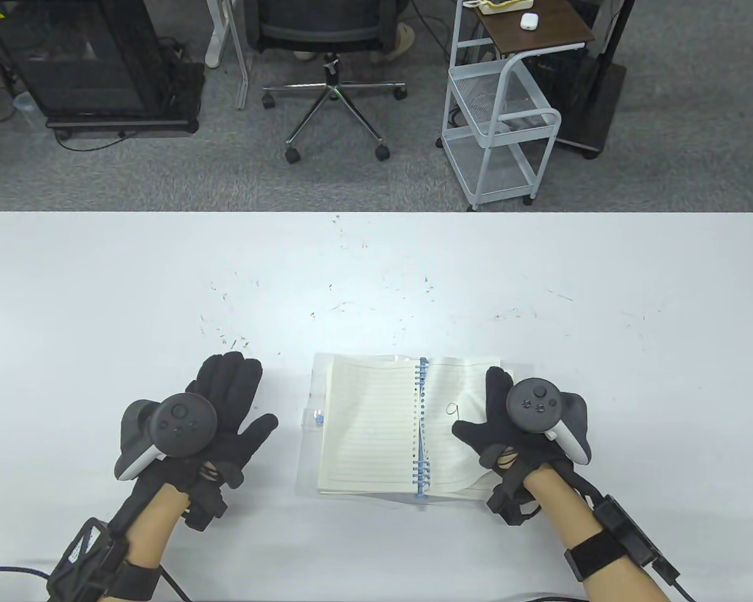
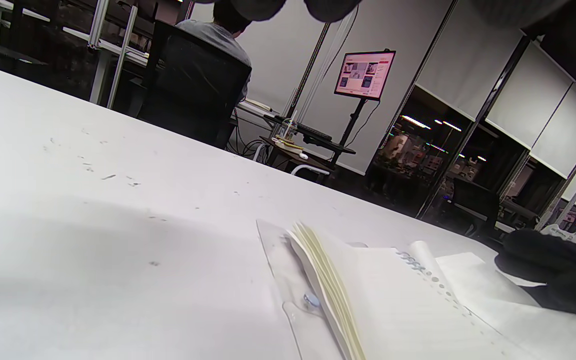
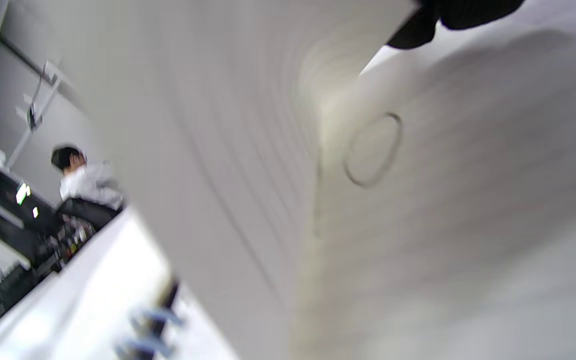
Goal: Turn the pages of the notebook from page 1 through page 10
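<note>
1. Table: white top, scuffed with small dark marks across its middle. Your notebook lies at its near edge, between your two hands.
2. Notebook: open flat on a clear cover, blue spiral running down the centre. The left page is lined and lies flat. The right page is lifted and curled, with a small pen loop drawn on it.
3. Left hand: your fingers are spread and hold nothing. It sits just beside the notebook's left edge, apart from it.
4. Right hand: it rests on the right page, fingers extended. The right wrist view is blurred; I cannot tell whether your fingers pinch the curled sheet.
</note>
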